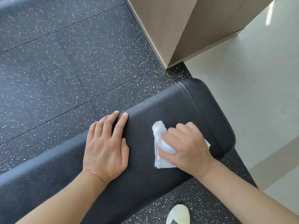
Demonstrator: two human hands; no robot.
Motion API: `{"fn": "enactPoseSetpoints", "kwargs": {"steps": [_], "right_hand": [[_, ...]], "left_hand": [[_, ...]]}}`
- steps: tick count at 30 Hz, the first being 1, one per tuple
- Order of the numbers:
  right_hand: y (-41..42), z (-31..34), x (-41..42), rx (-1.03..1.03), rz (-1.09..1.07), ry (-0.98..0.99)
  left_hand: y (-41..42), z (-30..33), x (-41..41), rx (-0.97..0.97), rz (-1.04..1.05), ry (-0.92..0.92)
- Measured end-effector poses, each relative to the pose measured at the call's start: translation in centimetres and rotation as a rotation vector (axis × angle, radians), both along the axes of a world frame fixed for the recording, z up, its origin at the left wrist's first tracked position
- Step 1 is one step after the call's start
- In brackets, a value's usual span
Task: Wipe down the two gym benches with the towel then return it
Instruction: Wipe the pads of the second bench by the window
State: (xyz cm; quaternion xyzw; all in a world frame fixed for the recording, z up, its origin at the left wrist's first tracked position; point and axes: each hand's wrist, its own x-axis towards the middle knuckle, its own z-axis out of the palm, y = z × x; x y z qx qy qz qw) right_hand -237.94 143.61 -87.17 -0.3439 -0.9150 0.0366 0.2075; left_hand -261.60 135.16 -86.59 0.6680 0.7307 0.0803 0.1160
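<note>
The speckled rubber floor (68, 65) takes up most of what's around them, giving way on the right to pale tile (258, 88) beyond a wooden corner post (169, 29). Across it runs the black padded bench (145, 131), its long axis slanting from the near left up to a rounded end at the far right, and that direction is what the wiping has to follow. The left hand (106, 147) lies flat on the pad with fingers straight, the outer ones lapping over the far edge, holding nothing (just steadying, I'd say). The right hand (186, 146) is to its right, nearer the rounded end, fingers curled over the bunched white towel (159, 143) and pressing it onto the leather; the cloth pokes out to the left of the knuckles and a scrap shows at the right. So the towel sits on the pad between the two hands, with only a short stretch of bench left beyond it to the far right and a long stretch running back to the near left under the forearms. The right hand is plainly the one to carry the stroke. Only this bench is clearly in view, though a dark padded shape (17, 8) at the far left might be another. A pale shoe (178, 214) stands at the near edge. No bins or holders are in sight, so where the towel goes back I cannot tell
</note>
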Motion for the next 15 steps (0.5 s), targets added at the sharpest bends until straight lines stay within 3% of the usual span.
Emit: {"fn": "enactPoseSetpoints", "kwargs": {"steps": [6,15], "right_hand": [[9.1,-0.1,-5.9,-0.087,-0.433,0.08],[8.6,0.7,-6.4,-0.151,-0.536,0.032]], "left_hand": [[0.0,-0.2,-0.1,-0.006,0.009,0.024],[0.2,0.4,0.5,-0.019,0.015,0.025]]}}
